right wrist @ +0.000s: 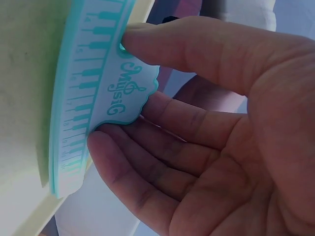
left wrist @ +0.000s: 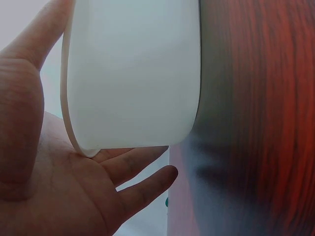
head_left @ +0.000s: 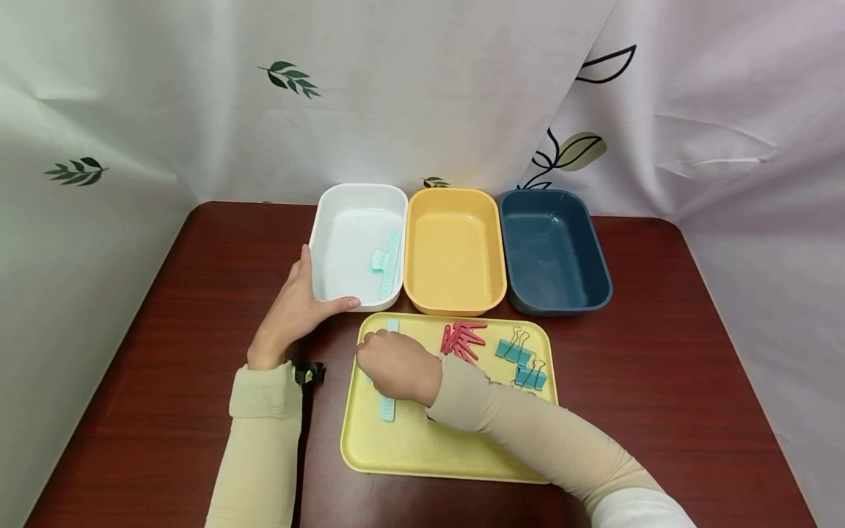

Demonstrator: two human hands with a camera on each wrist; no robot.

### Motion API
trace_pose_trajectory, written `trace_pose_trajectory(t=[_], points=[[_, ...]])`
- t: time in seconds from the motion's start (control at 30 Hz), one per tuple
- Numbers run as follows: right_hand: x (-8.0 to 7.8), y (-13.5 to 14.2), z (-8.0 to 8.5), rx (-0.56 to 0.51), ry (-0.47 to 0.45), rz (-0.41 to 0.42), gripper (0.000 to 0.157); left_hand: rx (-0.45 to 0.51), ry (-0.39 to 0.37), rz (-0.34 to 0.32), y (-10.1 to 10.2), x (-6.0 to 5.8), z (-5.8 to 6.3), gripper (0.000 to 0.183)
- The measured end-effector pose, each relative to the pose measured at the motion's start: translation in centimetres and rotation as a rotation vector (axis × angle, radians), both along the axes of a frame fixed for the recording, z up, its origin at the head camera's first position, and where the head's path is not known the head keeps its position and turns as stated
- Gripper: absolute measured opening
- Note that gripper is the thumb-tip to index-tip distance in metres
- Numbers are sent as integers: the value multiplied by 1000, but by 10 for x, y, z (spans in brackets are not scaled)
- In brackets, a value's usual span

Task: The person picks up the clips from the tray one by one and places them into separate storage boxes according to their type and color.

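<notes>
My left hand [head_left: 290, 310] rests at the near-left corner of a white bin [head_left: 359, 192], its thumb along the front rim and its extended fingers by the side wall. In the left wrist view, the fingers reach below the white bin's wall. My right hand [head_left: 400, 364] pinches a light teal ruler-shaped clip [right wrist: 81, 91] by its scalloped tab, above the yellow tray [head_left: 449, 456]. Piano keys and the word "Music" mark this clip. A similar teal clip [head_left: 391, 268] lies inside the white bin, along its right side.
A yellow bin [head_left: 455, 249] and a dark blue bin [head_left: 553, 253] stand to the right of the white one. On the tray lie several red clothespins [head_left: 462, 339] and teal binder clips [head_left: 515, 353]. A patterned curtain [head_left: 409, 95] hangs behind the dark red table [head_left: 152, 352].
</notes>
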State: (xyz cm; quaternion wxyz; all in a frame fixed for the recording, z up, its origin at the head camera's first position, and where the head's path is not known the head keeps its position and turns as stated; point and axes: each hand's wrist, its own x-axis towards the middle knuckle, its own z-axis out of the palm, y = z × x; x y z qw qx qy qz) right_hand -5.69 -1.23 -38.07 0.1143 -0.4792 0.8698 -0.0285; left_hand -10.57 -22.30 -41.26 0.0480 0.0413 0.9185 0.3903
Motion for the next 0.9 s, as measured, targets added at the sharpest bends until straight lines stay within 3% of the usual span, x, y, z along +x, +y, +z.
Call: trace_pose_trajectory(t=[0.43, 0.9], points=[[1, 4, 10, -14, 19, -12, 10, 15, 10, 2, 1, -1, 0, 134], [3, 8, 17, -21, 117, 0, 14, 19, 14, 5, 1, 0, -1, 133]])
